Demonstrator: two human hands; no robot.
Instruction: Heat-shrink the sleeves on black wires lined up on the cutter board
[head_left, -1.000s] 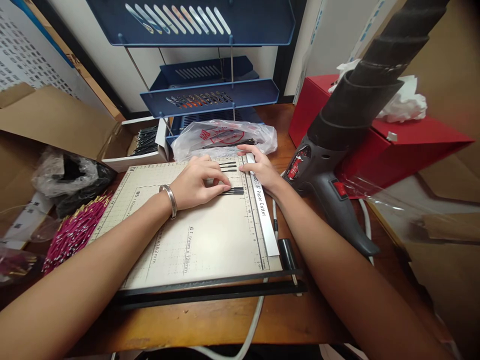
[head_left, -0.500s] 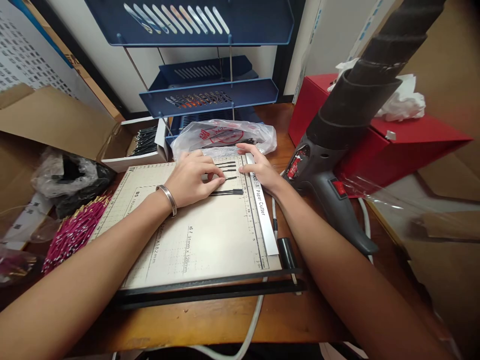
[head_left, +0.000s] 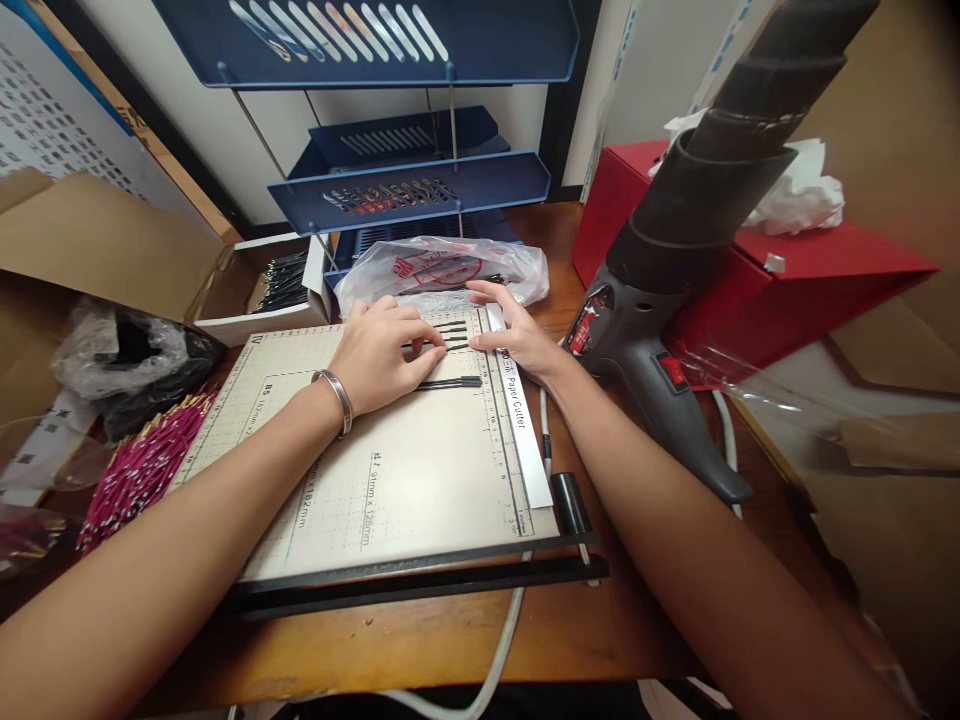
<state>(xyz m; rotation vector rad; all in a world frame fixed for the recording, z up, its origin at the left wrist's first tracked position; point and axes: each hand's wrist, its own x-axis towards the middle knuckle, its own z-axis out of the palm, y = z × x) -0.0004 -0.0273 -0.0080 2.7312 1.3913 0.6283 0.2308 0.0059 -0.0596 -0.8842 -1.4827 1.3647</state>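
A paper cutter (head_left: 420, 470) with a cream, ruled board lies on the table. My left hand (head_left: 386, 350), a metal bangle at its wrist, rests over the board's upper part, thumb and forefinger pinched on a thin black cord (head_left: 457, 348). More black cords (head_left: 454, 328) lie beyond it, partly under the fingers, and a small bunch of cords (head_left: 461, 382) lies nearer. Over the cutter's white edge strip (head_left: 525, 440) is my right hand (head_left: 517, 338), its fingers apart. Its thumb tip is at the cord ends; whether it touches them I cannot tell.
Behind the board lie a plastic bag (head_left: 442, 270) and a blue rack (head_left: 420, 185). Left are a white box of black cords (head_left: 285, 283) and a heap of magenta cords (head_left: 150, 465). A heat gun (head_left: 660, 290) stands right, before a red box (head_left: 810, 270).
The pinched cord has shifted slightly away from me, nearer the other cords. My right thumb has moved left toward the cord ends. The whole view has drifted a little.
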